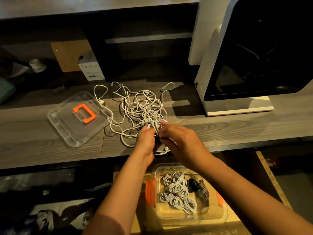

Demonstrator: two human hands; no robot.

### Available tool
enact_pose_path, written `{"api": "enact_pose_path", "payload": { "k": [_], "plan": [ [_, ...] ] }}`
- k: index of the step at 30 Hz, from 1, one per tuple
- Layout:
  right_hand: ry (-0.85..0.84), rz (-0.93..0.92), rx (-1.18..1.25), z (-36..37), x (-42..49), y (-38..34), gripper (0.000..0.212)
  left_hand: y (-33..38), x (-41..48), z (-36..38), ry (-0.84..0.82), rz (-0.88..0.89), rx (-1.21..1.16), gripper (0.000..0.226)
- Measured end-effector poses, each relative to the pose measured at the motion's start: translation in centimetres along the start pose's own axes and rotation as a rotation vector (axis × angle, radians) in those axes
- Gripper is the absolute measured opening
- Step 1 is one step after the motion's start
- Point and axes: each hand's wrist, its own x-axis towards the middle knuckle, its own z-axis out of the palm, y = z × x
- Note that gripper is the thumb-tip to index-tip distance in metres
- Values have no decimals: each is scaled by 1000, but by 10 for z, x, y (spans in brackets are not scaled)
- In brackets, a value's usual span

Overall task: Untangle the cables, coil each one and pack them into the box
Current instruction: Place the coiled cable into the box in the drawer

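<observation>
A tangle of white cables (140, 107) lies spread on the grey wooden desk (42, 146). At its near edge my left hand (145, 141) and my right hand (179, 138) meet, both pinching strands of the tangle between curled fingers. A loose USB plug (103, 103) sticks out at the tangle's left side. Below the desk edge stands a clear plastic box (218, 214) with orange latches; several coiled white cables (177, 192) and a dark coiled cable (198, 187) lie inside it.
The box's clear lid (67, 129) with an orange handle lies on the desk left of the tangle. A large white and black machine (245, 56) stands at the right rear. A small white carton (91, 68) and a brown board sit at the back left.
</observation>
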Motion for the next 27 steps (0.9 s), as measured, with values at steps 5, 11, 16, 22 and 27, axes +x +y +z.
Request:
{"api": "enact_pose_path", "payload": {
  "k": [5,11,16,22,27],
  "plan": [
    [55,463,542,-22,-11,8,27,-25,3,-19,-115,110,467,17],
    [-13,807,695,14,-51,21,13,-56,-13,-19,-285,137,884,12],
    [27,986,621,44,-98,30,12,-95,-15,-21,-89,53,822,24],
    [-25,1133,538,66,-119,48,17,-123,-9,-27,-90,-35,828,11],
    [221,1237,957,49,-95,40,12,-113,-16,-30,-45,147,939,14]
  ]
}}
